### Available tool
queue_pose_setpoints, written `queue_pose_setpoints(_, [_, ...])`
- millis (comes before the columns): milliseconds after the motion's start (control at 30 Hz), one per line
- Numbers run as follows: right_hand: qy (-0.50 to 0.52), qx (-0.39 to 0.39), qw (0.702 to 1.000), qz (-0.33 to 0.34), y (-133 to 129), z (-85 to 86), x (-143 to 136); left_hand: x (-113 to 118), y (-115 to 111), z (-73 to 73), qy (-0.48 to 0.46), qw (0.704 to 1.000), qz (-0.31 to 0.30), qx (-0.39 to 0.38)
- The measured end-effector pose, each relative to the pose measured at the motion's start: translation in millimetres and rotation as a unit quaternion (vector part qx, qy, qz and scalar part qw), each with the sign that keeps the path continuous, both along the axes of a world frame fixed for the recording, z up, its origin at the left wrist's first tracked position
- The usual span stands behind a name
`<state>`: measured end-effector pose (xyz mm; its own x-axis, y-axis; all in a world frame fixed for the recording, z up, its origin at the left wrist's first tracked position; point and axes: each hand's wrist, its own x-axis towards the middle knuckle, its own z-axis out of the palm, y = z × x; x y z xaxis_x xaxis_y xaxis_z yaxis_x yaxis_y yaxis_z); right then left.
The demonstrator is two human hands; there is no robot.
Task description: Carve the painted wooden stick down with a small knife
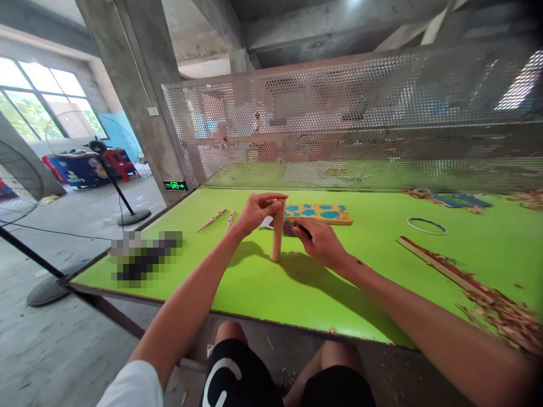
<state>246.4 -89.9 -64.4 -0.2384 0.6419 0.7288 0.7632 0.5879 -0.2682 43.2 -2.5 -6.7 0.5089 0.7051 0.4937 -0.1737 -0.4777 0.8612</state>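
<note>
A pale wooden piece (277, 234) stands upright on the green table, its lower end on the tabletop. My left hand (261, 210) grips its upper end, thumb against the near side and fingers over the top. Just to the right, my right hand (320, 240) is closed around a dark handle, mostly hidden by the fingers; the tool's other end is too small to make out. Behind both hands lies a yellow board (345, 217) with blue flower shapes. A dark flat item and a bit of white paper show between the hands.
Two carved sticks (212, 220) lie left of my left hand. At the right are a ring (426, 226), a long wooden strip (436, 263) and a heap of shavings (513, 316). A perforated metal screen (339, 130) borders the green table's (254, 288) back edge.
</note>
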Motion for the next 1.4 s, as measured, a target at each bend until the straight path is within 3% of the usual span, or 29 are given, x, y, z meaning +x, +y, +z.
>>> queue_pose_setpoints(167, [-0.056,0.049,0.997,-0.02,0,5.4,-3,0,-4,3.3,0.0,0.999,-0.036,-0.014])
queue_pose_setpoints(300, [-0.081,0.045,0.995,-0.045,-1,10.3,-7,2,-7,5.8,-0.009,0.999,-0.027,-0.028])
queue_pose_setpoints(800, [-0.019,0.007,1.0,-0.02,1,2.4,-11,2,-6,5.2,0.005,0.998,-0.042,-0.056])
queue_pose_setpoints(1400, [0.044,-0.021,0.999,0.001,-2,-1.4,-17,6,-9,4.5,0.014,0.999,-0.018,-0.045])
